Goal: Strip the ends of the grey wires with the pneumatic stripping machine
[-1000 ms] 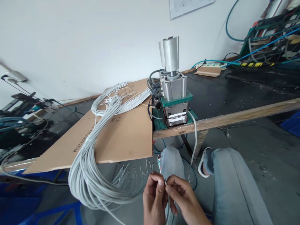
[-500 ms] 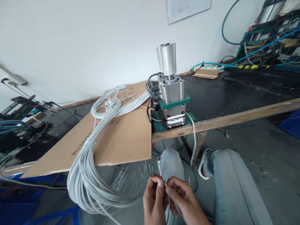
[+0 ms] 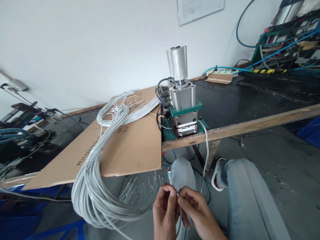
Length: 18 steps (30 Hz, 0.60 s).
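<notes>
My left hand [image 3: 165, 208] and my right hand [image 3: 196, 208] meet at the bottom centre, above my lap. Both are closed, fingertips pinching the end of a grey cable [image 3: 180, 216] between them. A small dark tip shows at the top of the pinch; its detail is too small to make out. The cable runs down between my hands and out of view. To the left, a thick bundle of grey-white cables [image 3: 92, 186] drapes over the cardboard sheet's edge, its loose ends fanned out near my left hand.
The cardboard sheet [image 3: 140, 150] lies on the black bench [image 3: 225, 110]. A pneumatic press [image 3: 183, 96] with metal cylinders stands on a green base at the bench edge. A grey hose [image 3: 207, 146] hangs from it. More machinery [image 3: 282, 40] is at the back right.
My fingertips have shifted slightly at the cable end, which stays pinched between both hands. Cable bundle and press have kept their places.
</notes>
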Motion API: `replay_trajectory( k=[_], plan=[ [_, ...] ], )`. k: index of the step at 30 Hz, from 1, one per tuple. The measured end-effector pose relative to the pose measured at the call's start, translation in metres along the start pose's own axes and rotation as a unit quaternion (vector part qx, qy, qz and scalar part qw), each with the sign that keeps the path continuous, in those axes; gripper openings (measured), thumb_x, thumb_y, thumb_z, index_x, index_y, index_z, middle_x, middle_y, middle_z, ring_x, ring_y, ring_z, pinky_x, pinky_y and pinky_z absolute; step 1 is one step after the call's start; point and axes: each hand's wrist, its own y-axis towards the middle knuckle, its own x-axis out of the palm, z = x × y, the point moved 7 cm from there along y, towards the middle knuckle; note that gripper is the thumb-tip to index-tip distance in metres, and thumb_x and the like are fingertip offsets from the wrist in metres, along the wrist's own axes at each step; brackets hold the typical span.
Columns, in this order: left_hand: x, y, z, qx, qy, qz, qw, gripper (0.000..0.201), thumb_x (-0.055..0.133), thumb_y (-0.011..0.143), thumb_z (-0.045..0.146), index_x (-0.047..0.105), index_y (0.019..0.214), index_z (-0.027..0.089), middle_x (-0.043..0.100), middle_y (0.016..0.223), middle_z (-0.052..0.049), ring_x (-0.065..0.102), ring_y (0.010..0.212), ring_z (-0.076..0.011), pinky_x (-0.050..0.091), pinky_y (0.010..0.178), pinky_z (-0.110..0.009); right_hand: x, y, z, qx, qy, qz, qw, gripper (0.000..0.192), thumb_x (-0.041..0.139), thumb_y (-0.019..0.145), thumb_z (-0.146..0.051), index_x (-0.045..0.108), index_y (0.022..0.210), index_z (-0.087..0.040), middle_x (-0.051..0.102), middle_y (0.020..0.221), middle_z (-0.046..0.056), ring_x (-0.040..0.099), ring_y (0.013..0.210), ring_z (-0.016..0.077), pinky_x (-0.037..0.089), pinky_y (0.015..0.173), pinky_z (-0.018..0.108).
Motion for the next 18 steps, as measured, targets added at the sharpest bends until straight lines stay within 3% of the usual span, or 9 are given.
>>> replay_trajectory(
  k=[8,11,14,16,18],
  plan=[
    [0.005,-0.001,0.002,0.02,-0.024,-0.017,0.999,0.042,0.085,0.071,0.053,0.061,0.073,0.018,0.045,0.06,0.009,0.033,0.042,-0.0027,0.031,0.037,-0.011,0.001,-0.002,0.002,-0.011,0.017,0.012,1.0,0.046,0.068,0.087,-0.059,0.054,0.071,-0.018,0.044,0.048,-0.009,0.036,0.036,0.0039,0.028,0.038,0.016],
    [0.001,0.0,0.004,0.037,0.009,-0.028,0.999,0.039,0.08,0.075,0.054,0.064,0.075,0.019,0.045,0.058,0.008,0.035,0.041,-0.0047,0.033,0.037,-0.014,0.001,-0.002,0.003,-0.008,0.036,0.012,0.999,0.044,0.069,0.087,-0.057,0.055,0.072,-0.018,0.05,0.05,-0.007,0.038,0.037,0.0037,0.028,0.038,0.016],
    [-0.004,-0.002,0.022,0.156,0.115,-0.049,0.98,0.035,0.073,0.082,0.056,0.074,0.087,0.021,0.059,0.069,0.0,0.053,0.054,-0.0114,0.044,0.05,-0.02,-0.003,0.002,-0.004,-0.002,0.074,0.025,0.997,0.042,0.071,0.087,-0.054,0.058,0.073,-0.016,0.057,0.058,-0.004,0.041,0.038,0.0032,0.029,0.037,0.016],
    [-0.004,-0.006,0.031,0.241,0.208,-0.076,0.945,0.033,0.071,0.084,0.054,0.078,0.09,0.022,0.067,0.076,-0.005,0.061,0.065,-0.0167,0.047,0.06,-0.023,-0.006,0.007,-0.013,-0.004,0.095,0.04,0.995,0.041,0.073,0.086,-0.052,0.059,0.073,-0.016,0.057,0.061,-0.004,0.043,0.038,0.0027,0.029,0.036,0.015],
    [-0.004,-0.007,0.029,0.272,0.283,-0.1,0.914,0.031,0.07,0.085,0.053,0.078,0.082,0.023,0.068,0.067,-0.006,0.061,0.059,-0.0169,0.045,0.056,-0.023,-0.008,0.013,-0.022,-0.011,0.099,0.05,0.994,0.04,0.074,0.085,-0.052,0.06,0.073,-0.016,0.057,0.064,-0.004,0.043,0.038,0.0023,0.03,0.036,0.015]
  ],
)
